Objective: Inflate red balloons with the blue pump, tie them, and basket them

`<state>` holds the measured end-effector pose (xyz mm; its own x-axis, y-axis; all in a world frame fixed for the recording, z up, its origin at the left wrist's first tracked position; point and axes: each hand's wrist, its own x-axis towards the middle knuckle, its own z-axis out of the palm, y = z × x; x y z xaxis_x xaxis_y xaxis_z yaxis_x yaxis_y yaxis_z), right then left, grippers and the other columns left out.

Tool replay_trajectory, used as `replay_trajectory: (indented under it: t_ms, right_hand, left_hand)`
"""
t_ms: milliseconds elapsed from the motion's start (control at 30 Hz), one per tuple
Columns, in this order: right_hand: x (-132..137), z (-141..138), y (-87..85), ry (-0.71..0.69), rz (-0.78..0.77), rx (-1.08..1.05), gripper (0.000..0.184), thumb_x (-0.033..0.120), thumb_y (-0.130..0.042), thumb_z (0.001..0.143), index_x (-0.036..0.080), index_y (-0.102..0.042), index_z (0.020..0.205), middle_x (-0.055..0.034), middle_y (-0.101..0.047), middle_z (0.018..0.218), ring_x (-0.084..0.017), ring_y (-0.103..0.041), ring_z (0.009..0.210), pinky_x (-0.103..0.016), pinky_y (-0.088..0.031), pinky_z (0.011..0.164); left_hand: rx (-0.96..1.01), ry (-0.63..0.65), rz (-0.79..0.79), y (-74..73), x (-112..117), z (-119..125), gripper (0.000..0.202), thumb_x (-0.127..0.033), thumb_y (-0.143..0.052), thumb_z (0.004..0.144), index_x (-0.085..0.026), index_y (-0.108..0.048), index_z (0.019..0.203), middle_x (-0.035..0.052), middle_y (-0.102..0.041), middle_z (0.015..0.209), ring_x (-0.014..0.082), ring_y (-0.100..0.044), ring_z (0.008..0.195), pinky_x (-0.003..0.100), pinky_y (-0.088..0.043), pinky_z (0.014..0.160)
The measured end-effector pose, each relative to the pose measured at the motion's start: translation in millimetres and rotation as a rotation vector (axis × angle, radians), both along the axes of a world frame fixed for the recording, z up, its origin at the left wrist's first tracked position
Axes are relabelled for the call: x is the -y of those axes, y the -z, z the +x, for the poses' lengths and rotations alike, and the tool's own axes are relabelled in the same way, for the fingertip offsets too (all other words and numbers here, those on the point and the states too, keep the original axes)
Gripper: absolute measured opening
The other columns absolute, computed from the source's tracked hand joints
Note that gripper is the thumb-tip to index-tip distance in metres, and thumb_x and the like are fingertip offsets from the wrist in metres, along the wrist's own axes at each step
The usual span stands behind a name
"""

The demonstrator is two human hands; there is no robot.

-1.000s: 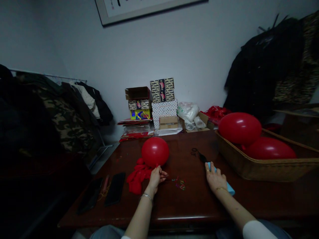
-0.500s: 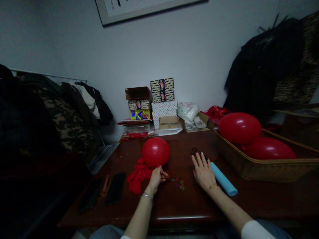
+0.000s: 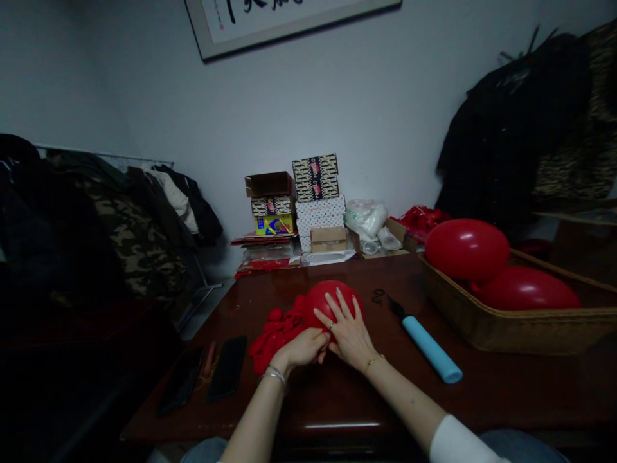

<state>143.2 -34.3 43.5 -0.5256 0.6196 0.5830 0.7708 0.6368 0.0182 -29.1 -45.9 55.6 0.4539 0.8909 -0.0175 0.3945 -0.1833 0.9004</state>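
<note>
Between my hands is an inflated red balloon (image 3: 315, 299) on the dark wooden table. My left hand (image 3: 304, 347) is closed in a pinch at the balloon's near end, where its neck was visible earlier. Fingers spread wide, my right hand (image 3: 348, 331) rests over the balloon's near right side. A heap of limp red balloons (image 3: 272, 337) lies just left of the inflated one. To the right lies a light blue hand pump (image 3: 431, 350) with a black nozzle. Beside that nozzle are dark scissor-like handles (image 3: 378, 296), partly hard to make out.
A wicker basket (image 3: 482, 331) with two large red balloons (image 3: 467, 249) stands at the right. Two dark phones (image 3: 228, 368) lie at the left. Stacked boxes (image 3: 315, 179) and a white plastic bag (image 3: 366, 218) line the table's back edge.
My right hand has moved left from beside the blue pump onto the balloon. My left hand has shifted the balloon slightly right and nearer. The small coloured bands are now hidden behind my hands.
</note>
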Motion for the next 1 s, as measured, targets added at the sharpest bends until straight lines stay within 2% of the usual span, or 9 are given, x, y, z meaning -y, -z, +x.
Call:
replay_trajectory:
  t_ms: [67, 167, 267, 367, 467, 567, 767, 867, 1000]
  right_hand:
    - [1.1, -1.1, -0.2, 0.015, -0.003, -0.020, 0.075, 0.041, -0.063, 0.074, 0.035, -0.028, 0.139, -0.0080, -0.005, 0.154, -0.034, -0.002, 0.139, -0.060, -0.005, 0.106]
    - [5.2, -3.7, -0.4, 0.037, -0.004, -0.053, 0.066, 0.040, -0.059, 0.078, 0.034, -0.031, 0.138, -0.0075, -0.009, 0.153, -0.032, -0.003, 0.139, -0.059, -0.006, 0.107]
    - [9.7, -8.3, -1.7, 0.056, -0.021, -0.078, 0.063, 0.040, -0.057, 0.079, 0.033, -0.034, 0.137, -0.0062, -0.013, 0.153, -0.031, -0.002, 0.139, -0.058, -0.005, 0.107]
    - [11.6, -13.5, -5.1, 0.069, -0.080, -0.122, 0.065, 0.033, -0.056, 0.078, 0.031, -0.031, 0.138, -0.0056, -0.019, 0.152, -0.029, -0.003, 0.140, -0.057, -0.005, 0.108]
    - [10.9, -17.0, -11.5, 0.035, -0.204, -0.152, 0.077, 0.029, -0.056, 0.076, 0.026, -0.019, 0.143, -0.0057, -0.020, 0.151, -0.026, -0.002, 0.140, -0.054, -0.003, 0.109]
    - [10.3, -18.6, -20.4, -0.019, -0.351, -0.180, 0.093, 0.028, -0.058, 0.073, 0.022, 0.002, 0.145, -0.0052, -0.015, 0.153, -0.021, 0.005, 0.140, -0.051, 0.001, 0.111]
    - [12.3, -17.8, -32.1, -0.156, -0.579, -0.317, 0.116, 0.030, -0.066, 0.067, 0.025, 0.025, 0.138, -0.0102, -0.005, 0.153, -0.020, 0.002, 0.140, -0.053, -0.001, 0.110]
    - [12.0, -17.3, -25.9, -0.161, -0.562, -0.427, 0.110, 0.031, -0.067, 0.067, 0.026, 0.013, 0.142, -0.0114, -0.011, 0.153, -0.022, -0.003, 0.140, -0.055, -0.008, 0.110]
    - [16.4, -24.8, -9.3, -0.063, -0.365, -0.585, 0.069, 0.022, -0.056, 0.077, 0.018, -0.027, 0.140, -0.0134, -0.026, 0.148, -0.021, -0.016, 0.139, -0.047, -0.022, 0.110]
  left_hand:
    - [-0.034, -0.006, 0.032, -10.0, 1.7, -5.0, 0.035, -0.038, -0.054, 0.082, -0.021, -0.059, 0.051, 0.0030, -0.057, 0.048, 0.0169, -0.048, 0.045, 0.027, -0.039, 0.055]
    - [-0.035, -0.191, 0.167, -21.0, 1.1, -12.3, 0.022, -0.033, -0.070, 0.071, -0.023, -0.060, 0.053, 0.0012, -0.054, 0.047, 0.0197, -0.053, 0.050, 0.029, -0.043, 0.066]
    - [-0.001, -0.401, 0.303, -28.7, 0.3, -18.2, 0.021, -0.027, -0.078, 0.061, -0.025, -0.058, 0.055, 0.0009, -0.050, 0.048, 0.0267, -0.062, 0.069, 0.033, -0.044, 0.079]
    - [0.014, -0.468, 0.398, -36.8, 4.0, -22.2, 0.021, -0.025, -0.079, 0.060, -0.024, -0.058, 0.058, 0.0043, -0.058, 0.056, 0.0313, -0.063, 0.092, 0.038, -0.043, 0.087]
    - [-0.166, -0.334, 0.607, -46.2, 10.9, -25.4, 0.008, -0.022, -0.068, 0.074, -0.023, -0.067, 0.082, 0.0088, -0.070, 0.092, 0.0274, -0.057, 0.109, 0.039, -0.041, 0.096]
    - [-0.495, -0.087, 0.939, -52.1, 15.5, -28.4, 0.028, -0.018, -0.049, 0.087, -0.022, -0.061, 0.112, 0.0074, -0.061, 0.123, 0.0217, -0.049, 0.122, 0.040, -0.038, 0.102]
    - [-0.690, 0.106, 1.357, -42.1, 16.3, -34.1, 0.033, -0.018, -0.039, 0.093, -0.017, -0.052, 0.123, 0.0086, -0.059, 0.124, 0.0171, -0.048, 0.122, 0.036, -0.043, 0.100]
    - [-0.660, -0.019, 1.376, -32.7, 17.9, -37.7, 0.031, -0.016, -0.040, 0.092, -0.014, -0.054, 0.120, 0.0098, -0.065, 0.115, 0.0166, -0.059, 0.110, 0.030, -0.050, 0.092]
    - [-0.679, -0.280, 1.372, -21.5, 18.4, -39.8, 0.029, -0.014, -0.045, 0.090, -0.013, -0.058, 0.116, 0.0112, -0.067, 0.110, 0.0203, -0.064, 0.100, 0.031, -0.054, 0.086]
